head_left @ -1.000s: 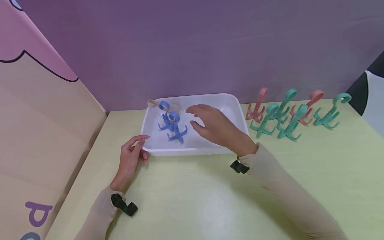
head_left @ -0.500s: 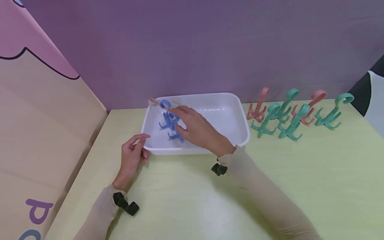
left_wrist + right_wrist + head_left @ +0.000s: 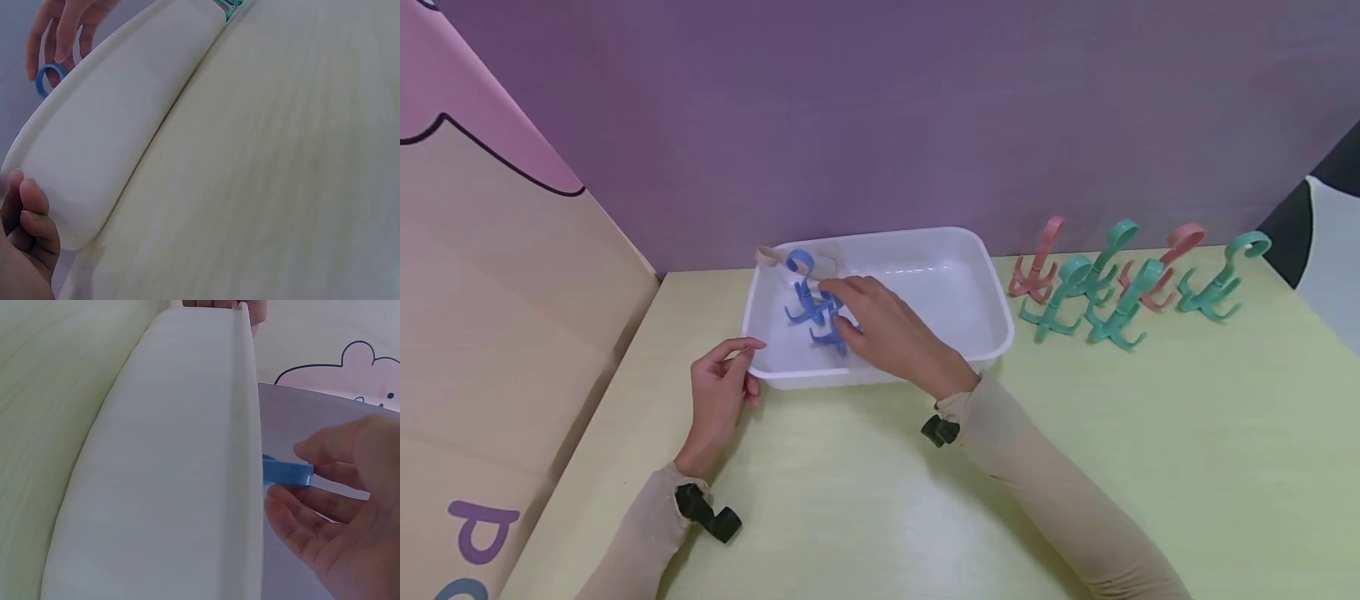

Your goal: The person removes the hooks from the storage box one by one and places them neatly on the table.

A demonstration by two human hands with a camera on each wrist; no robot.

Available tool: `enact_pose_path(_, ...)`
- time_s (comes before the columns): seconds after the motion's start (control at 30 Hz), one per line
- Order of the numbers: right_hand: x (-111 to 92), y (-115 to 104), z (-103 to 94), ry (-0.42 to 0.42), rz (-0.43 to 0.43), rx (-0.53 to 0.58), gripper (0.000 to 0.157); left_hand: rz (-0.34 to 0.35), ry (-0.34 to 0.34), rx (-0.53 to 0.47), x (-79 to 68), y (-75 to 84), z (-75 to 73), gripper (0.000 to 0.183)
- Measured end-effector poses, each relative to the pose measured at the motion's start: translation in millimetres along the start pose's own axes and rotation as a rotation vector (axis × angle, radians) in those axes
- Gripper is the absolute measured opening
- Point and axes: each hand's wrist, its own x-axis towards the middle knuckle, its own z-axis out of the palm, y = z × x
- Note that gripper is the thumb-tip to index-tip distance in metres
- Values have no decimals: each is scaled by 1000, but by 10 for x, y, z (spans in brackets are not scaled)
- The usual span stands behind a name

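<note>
A white plastic tray (image 3: 925, 371) sits on the table, holding two blue multi-prong hooks. My left hand (image 3: 718, 392) grips its near-left corner, index finger over the rim and other fingers curled beneath. Inside the tray, my right hand (image 3: 887, 333) is around the top of the nearer blue hook (image 3: 831, 337), covering its curl in the head view. The right wrist view shows that blue curl (image 3: 287, 472) between thumb and fingers, with a gap below the thumb. Beside it stands the other blue hook (image 3: 805, 304). A beige hook (image 3: 769, 256) lies at the back-left corner.
Right of the tray, several green hooks (image 3: 1123, 312) and two pink ones, including a pink hook (image 3: 1037, 267), stand on the table (image 3: 850, 500). A purple backdrop (image 3: 880, 125) rises behind, and a beige panel (image 3: 512, 333) borders the left side.
My right hand has moved left across the tray to the nearer blue hook, then barely shifted over the last half second. The left hand keeps its grip on the corner.
</note>
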Motion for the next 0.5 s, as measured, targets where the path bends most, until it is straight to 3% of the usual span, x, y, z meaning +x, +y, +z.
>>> enact_pose_path(0.27,-13,30,1,44,-19,8,36,-37,-36,41,15,47,-22,24)
enact_pose_path(0.4,0,65,-19,54,-14,28,34,-114,-146,63,96,110,-131,42)
enact_pose_path(0.5,8,92,-34,58,-2,45,34,-177,-247,27,150,143,-227,45)
